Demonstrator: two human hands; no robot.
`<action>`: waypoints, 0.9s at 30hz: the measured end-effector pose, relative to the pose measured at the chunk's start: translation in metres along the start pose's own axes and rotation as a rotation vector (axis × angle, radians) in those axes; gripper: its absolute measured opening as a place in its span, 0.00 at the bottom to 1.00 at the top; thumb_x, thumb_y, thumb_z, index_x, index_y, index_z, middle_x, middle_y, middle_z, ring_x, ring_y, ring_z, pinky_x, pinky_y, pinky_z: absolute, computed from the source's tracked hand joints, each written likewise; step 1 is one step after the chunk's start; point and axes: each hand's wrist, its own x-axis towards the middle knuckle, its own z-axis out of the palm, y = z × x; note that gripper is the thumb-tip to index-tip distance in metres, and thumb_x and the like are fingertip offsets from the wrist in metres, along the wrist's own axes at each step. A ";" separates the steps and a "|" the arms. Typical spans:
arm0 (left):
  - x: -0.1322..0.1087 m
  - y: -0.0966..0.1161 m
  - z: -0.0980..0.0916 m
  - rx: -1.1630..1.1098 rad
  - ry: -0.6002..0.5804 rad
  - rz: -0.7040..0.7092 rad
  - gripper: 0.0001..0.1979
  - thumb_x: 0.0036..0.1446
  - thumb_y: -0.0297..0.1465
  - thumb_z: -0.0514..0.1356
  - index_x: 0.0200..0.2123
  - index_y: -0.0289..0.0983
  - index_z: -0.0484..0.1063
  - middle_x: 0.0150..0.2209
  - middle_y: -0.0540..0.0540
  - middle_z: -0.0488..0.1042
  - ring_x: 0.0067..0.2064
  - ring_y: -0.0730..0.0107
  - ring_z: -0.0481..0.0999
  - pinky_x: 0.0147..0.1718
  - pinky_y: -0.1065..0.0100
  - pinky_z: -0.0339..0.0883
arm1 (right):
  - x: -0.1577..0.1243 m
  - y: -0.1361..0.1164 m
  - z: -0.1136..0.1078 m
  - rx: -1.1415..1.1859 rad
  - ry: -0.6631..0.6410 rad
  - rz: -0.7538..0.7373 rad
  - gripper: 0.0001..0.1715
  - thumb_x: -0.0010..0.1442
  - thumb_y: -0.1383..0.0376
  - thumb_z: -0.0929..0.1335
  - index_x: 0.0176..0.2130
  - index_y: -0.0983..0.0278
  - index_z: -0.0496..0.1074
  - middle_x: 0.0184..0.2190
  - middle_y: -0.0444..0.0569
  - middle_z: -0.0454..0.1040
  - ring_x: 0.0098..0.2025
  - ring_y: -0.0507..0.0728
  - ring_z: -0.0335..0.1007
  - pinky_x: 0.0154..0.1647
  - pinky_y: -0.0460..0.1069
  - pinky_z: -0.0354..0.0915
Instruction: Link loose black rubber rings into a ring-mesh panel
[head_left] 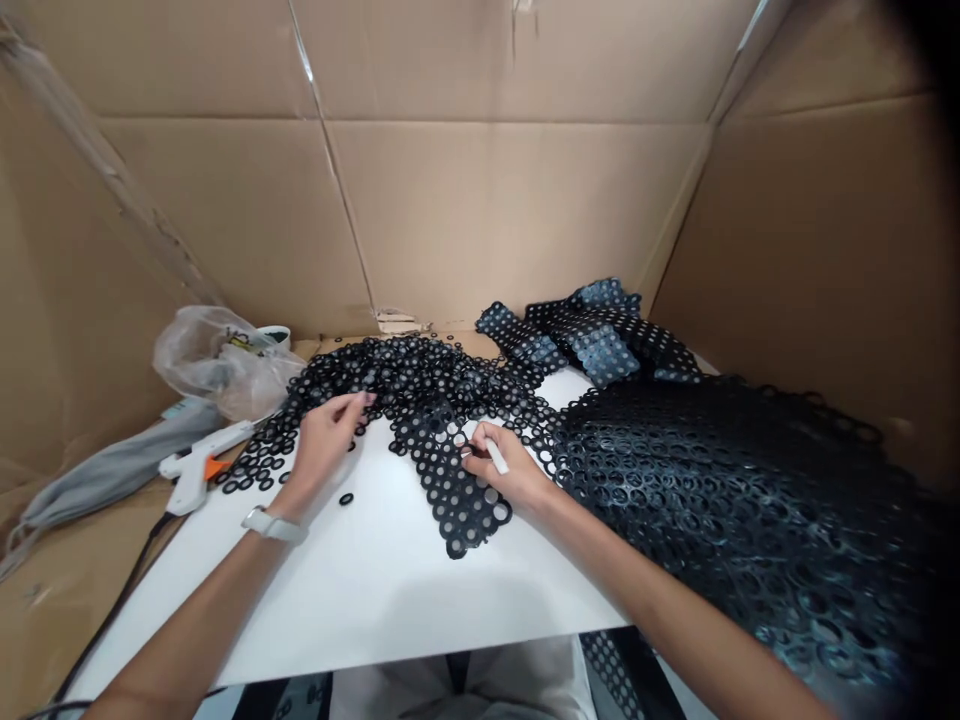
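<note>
Currently, we grip a short white stick [496, 456] in the right hand [510, 472], with the fingers curled around it. The fingertips meet the right side of a panel of joined black rings [442, 480]. This panel lies flat on the white table [322, 600], to the left of and below the right fingers. We cannot tell whether these fingertips also pinch a ring.

We position the left hand [328, 430] at the near edge of a pile of loose black rings [397, 365]. Its thumb and forefinger are drawn close together; we cannot tell whether anything is between them. One separate ring [346, 499] lies below the left fingers.

To the left of those fingers, we locate a white glue gun [191, 475] and, farther back, a clear plastic bag [217, 365]. Beyond the right fingers, we find folded ring panels [604, 345]; to their right spreads a large mass of black rings [705, 480].
</note>
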 end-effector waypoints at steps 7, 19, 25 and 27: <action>0.008 -0.031 -0.017 0.174 -0.005 0.046 0.26 0.70 0.51 0.58 0.51 0.37 0.85 0.53 0.34 0.85 0.56 0.41 0.80 0.62 0.44 0.70 | 0.011 0.007 -0.003 -0.001 0.158 -0.028 0.16 0.50 0.60 0.71 0.32 0.57 0.59 0.25 0.37 0.60 0.28 0.53 0.55 0.28 0.46 0.52; -0.008 -0.006 0.028 0.195 -0.225 0.273 0.18 0.75 0.39 0.54 0.50 0.41 0.84 0.49 0.38 0.84 0.50 0.49 0.84 0.51 0.52 0.77 | 0.016 0.007 -0.001 0.008 0.215 -0.066 0.14 0.50 0.60 0.70 0.31 0.58 0.60 0.27 0.37 0.61 0.28 0.52 0.55 0.29 0.47 0.52; -0.009 -0.016 0.018 0.150 -0.301 0.288 0.19 0.75 0.44 0.57 0.48 0.41 0.85 0.45 0.40 0.85 0.44 0.52 0.86 0.47 0.56 0.80 | 0.016 0.008 0.001 0.016 0.205 -0.056 0.13 0.49 0.63 0.69 0.32 0.57 0.60 0.26 0.36 0.61 0.27 0.52 0.55 0.28 0.46 0.50; -0.006 -0.017 0.011 0.134 -0.353 0.297 0.22 0.75 0.48 0.57 0.49 0.42 0.86 0.43 0.42 0.85 0.41 0.55 0.86 0.44 0.59 0.80 | 0.016 0.008 0.001 0.019 0.200 -0.054 0.12 0.49 0.64 0.69 0.33 0.57 0.60 0.25 0.36 0.61 0.26 0.51 0.54 0.27 0.46 0.50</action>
